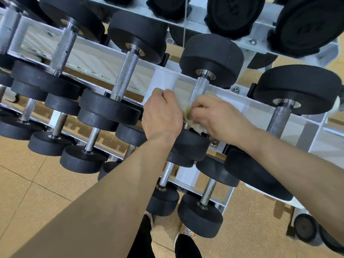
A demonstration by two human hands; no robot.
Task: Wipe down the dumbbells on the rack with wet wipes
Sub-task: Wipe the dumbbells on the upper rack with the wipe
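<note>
A black dumbbell with a knurled steel handle (200, 88) lies on the middle shelf of the white rack (163, 79). My left hand (162, 114) is curled into a fist at the lower end of that handle, its fingers hidden behind the knuckles. My right hand (221, 120) pinches a crumpled, yellowish-white wet wipe (189, 112) against the handle's lower part, just above the near black head (191, 146). The far head (212, 58) rests against the rack's back rail.
Several more black dumbbells fill the rack: neighbours to the left (126, 71) and right (283, 112), smaller ones on the lower shelf (204, 200), larger ones on top. Tan floor tiles (37, 183) and my shoes (186, 233) lie below.
</note>
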